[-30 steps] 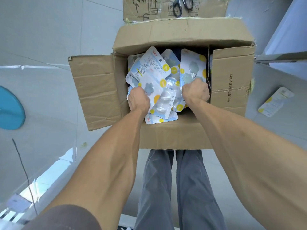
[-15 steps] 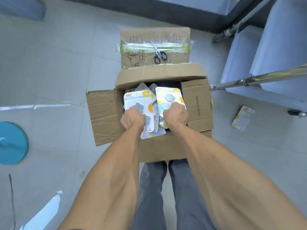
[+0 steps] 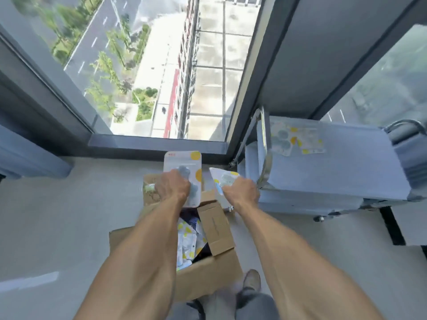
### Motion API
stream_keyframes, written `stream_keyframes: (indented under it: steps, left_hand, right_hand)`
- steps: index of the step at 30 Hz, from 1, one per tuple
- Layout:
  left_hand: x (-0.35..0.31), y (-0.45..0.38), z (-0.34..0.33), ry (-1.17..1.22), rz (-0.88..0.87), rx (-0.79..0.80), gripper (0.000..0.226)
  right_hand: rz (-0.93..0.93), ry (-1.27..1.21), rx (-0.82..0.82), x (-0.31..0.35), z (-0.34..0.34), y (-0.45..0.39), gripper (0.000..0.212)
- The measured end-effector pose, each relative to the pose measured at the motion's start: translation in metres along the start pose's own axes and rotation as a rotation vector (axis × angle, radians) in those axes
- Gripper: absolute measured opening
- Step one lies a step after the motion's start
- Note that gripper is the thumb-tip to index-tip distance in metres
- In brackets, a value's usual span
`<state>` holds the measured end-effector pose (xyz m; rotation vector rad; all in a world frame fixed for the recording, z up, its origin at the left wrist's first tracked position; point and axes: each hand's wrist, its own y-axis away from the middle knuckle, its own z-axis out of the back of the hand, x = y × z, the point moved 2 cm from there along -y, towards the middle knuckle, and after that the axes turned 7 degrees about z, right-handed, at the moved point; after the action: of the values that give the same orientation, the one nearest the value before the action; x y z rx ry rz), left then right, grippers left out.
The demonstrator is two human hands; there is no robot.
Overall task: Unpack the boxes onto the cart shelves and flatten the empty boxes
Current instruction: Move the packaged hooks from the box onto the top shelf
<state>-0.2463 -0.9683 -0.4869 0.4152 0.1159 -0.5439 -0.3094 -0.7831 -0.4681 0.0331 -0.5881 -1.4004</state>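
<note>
— The grip? Left hand (image 3: 172, 187) and right hand (image 3: 241, 192) each clench blister packs (image 3: 182, 162), raised above the open box (image 3: 208, 271).

— The room? Grey floor (image 3: 57, 227), a window (image 3: 161, 65), the cart's blue shelf (image 3: 346, 172) bearing packs.

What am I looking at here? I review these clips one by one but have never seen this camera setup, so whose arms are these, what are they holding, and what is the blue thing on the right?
There is no machine: a person wears one wide-angle camera on the head, looking forward and down, so the arms are their own. The left hand grips a flat blister-card packet; the right hand grips another packet. Below the hands, an open cardboard box stands on the floor with more packets inside. The blue thing is the cart; a few packets already lie on its top shelf. Beyond is a tall window looking down on a street.
</note>
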Motion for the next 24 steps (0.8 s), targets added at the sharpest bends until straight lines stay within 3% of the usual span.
stream_keyframes:
  steps: [4,5,7,10,14,24]
  left_hand:
    - [-0.119,0.032,0.053,0.074,-0.182,-0.111,0.016]
    - [-0.146,0.04,0.059,0.124,-0.181,-0.131,0.023]
    - [-0.202,0.06,0.06,0.185,-0.196,-0.177,0.036]
    - [-0.28,0.091,0.034,0.107,-0.316,-0.174,0.023]
    - [-0.372,0.122,-0.045,-0.062,-0.402,-0.068,0.02]
    - [-0.543,0.13,-0.24,-0.191,-0.179,0.114,0.026]
  right_hand:
    - [0.123,0.085,-0.142,-0.021,0.108,-0.019,0.017]
    - [0.123,0.084,-0.182,-0.031,0.13,-0.027,0.02]
    - [0.078,0.059,-0.289,-0.065,0.174,-0.043,0.023]
    - [-0.004,0.055,-0.377,-0.137,0.22,-0.073,0.021]
    - [-0.066,0.123,-0.325,-0.253,0.256,-0.132,0.019]
    - [-0.076,0.1,-0.099,-0.459,0.273,-0.287,0.019]
